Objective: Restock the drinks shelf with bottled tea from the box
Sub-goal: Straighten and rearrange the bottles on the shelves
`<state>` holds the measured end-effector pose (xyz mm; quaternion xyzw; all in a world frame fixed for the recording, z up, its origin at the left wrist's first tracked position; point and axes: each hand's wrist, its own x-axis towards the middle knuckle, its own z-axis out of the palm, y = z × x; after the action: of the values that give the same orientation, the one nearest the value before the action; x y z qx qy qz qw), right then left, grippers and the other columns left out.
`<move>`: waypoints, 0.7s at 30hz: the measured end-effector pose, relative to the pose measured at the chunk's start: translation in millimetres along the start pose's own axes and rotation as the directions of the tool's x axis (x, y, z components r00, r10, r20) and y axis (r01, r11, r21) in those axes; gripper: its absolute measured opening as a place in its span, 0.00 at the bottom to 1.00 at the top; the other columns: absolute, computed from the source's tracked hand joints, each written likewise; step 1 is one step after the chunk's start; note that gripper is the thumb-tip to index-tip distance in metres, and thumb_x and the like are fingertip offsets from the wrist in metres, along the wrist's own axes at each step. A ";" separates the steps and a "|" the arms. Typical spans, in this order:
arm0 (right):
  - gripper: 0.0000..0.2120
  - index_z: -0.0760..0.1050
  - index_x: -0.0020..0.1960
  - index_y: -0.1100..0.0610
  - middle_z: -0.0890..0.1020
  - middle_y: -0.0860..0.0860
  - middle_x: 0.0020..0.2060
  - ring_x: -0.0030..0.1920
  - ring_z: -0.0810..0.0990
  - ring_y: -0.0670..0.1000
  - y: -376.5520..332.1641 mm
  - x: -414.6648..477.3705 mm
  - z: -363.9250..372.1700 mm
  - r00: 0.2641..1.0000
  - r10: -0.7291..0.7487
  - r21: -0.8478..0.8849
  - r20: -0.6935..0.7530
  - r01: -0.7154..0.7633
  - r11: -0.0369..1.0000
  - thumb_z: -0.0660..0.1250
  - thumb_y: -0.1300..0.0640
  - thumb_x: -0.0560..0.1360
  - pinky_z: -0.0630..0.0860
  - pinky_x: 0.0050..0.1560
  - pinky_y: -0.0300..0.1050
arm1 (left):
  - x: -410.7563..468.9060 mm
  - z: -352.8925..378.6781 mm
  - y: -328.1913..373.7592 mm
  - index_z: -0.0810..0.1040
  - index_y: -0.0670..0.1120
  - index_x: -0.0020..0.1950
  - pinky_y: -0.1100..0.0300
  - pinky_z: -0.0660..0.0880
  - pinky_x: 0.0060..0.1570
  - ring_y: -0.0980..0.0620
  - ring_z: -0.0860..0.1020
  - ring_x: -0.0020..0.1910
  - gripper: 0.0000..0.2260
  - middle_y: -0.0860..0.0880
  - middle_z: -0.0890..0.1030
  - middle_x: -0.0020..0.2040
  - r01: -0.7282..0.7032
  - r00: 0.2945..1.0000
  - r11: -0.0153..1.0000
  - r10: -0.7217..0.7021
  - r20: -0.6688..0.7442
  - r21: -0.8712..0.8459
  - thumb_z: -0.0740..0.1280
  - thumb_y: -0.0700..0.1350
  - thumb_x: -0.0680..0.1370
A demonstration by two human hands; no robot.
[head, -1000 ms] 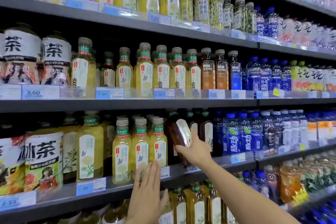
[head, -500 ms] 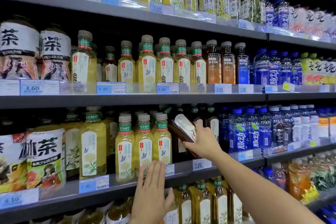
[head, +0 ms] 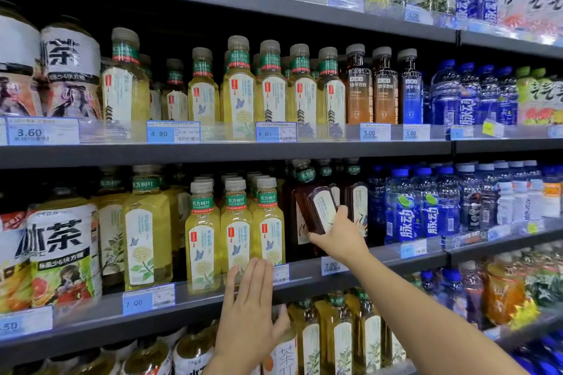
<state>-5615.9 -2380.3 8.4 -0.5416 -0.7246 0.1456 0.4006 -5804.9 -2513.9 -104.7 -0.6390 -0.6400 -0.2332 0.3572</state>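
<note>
Shelving step. Tilted brown bottle [head: 316, 207] gripped by right hand [head: 338, 237], at shelf [head: 198, 307] among brown teas [head: 356, 207]. Empty left hand [head: 249, 320] flat, fingers straight. Next: stand upright, push back.

The base of the dark tea bottle [head: 315, 207] is hidden behind the right hand [head: 339, 239].

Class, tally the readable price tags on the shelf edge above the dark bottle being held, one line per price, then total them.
3.60 price tag: 1
4.80 price tags: 2
5.00 price tags: 2
Total: 5
Counted on the shelf edge above the dark tea bottle held by the right hand; tags further right are too blurred to read.
</note>
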 end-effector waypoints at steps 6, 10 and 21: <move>0.45 0.54 0.73 0.62 0.78 0.57 0.58 0.52 0.79 0.57 3.5 -9.4 -2.5 0.990 0.127 -0.024 -0.067 -0.128 0.991 0.71 0.36 0.71 0.72 0.42 0.45 | -0.4 0.5 2.0 0.72 0.38 0.73 0.37 0.58 0.73 0.43 0.69 0.74 0.37 0.40 0.73 0.73 -0.006 1.000 1.000 0.006 0.001 0.013 0.67 0.62 0.72; 0.44 0.55 0.70 0.59 0.79 0.54 0.52 0.44 0.77 0.55 -2.9 -11.2 2.9 0.992 0.124 -0.082 -0.021 -0.125 0.989 0.70 0.33 0.69 0.76 0.41 0.48 | -1.5 -1.4 2.0 0.72 0.38 0.74 0.38 0.56 0.74 0.43 0.68 0.74 0.37 0.41 0.73 0.73 -0.003 1.000 1.000 0.003 0.012 0.019 0.66 0.61 0.73; 0.45 0.57 0.67 0.56 0.81 0.52 0.49 0.45 0.82 0.55 -12.0 -19.2 15.2 0.991 0.125 -0.187 -0.054 -0.133 0.973 0.65 0.25 0.66 0.82 0.46 0.55 | -1.1 -5.6 3.6 0.70 0.39 0.75 0.36 0.61 0.72 0.43 0.68 0.75 0.35 0.41 0.72 0.74 -0.005 0.999 1.000 0.005 0.033 -0.003 0.64 0.59 0.74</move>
<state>-5633.3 -2398.7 -1.6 -0.6261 -0.6901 0.0899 0.3517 -5800.6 -2518.5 -102.5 -0.6449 -0.6438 -0.2226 0.3465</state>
